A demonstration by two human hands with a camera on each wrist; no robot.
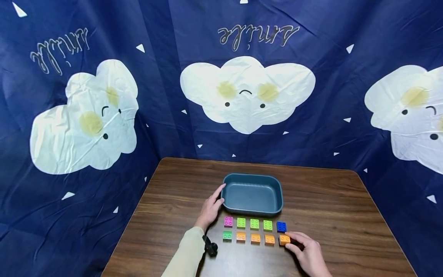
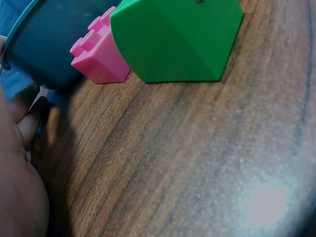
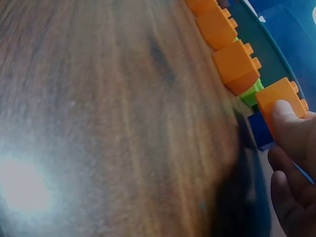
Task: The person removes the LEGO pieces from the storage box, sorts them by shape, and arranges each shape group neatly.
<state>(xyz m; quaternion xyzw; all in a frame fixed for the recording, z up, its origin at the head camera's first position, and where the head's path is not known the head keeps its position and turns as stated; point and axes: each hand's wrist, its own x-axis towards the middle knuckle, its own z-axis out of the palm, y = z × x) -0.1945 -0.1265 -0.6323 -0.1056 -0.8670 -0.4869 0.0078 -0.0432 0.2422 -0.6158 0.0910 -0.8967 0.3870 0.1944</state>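
A dark teal bin point(image 1: 252, 211) stands on the table, nothing inside it. My left hand point(image 1: 210, 207) holds its left side, thumb and index finger at the rim; the other fingers sit low by its outer wall in the left wrist view. With thumb and fingers my right hand point(image 1: 307, 252) pinches an orange toy brick point(image 3: 279, 98) at the right end of the front row. Just behind that brick is a blue brick point(image 1: 281, 227). Near my left wrist are a green brick point(image 2: 177, 44) and a pink brick point(image 2: 103, 57).
Between the row ends sit several lime-green bricks point(image 1: 254, 224) behind several orange bricks point(image 1: 255, 238), in two lines before the bin. Dark blue cloth point(image 1: 159, 115) with cloud prints hangs around the wooden table point(image 1: 328, 200). A black strap device point(image 1: 209, 246) is on my left wrist.
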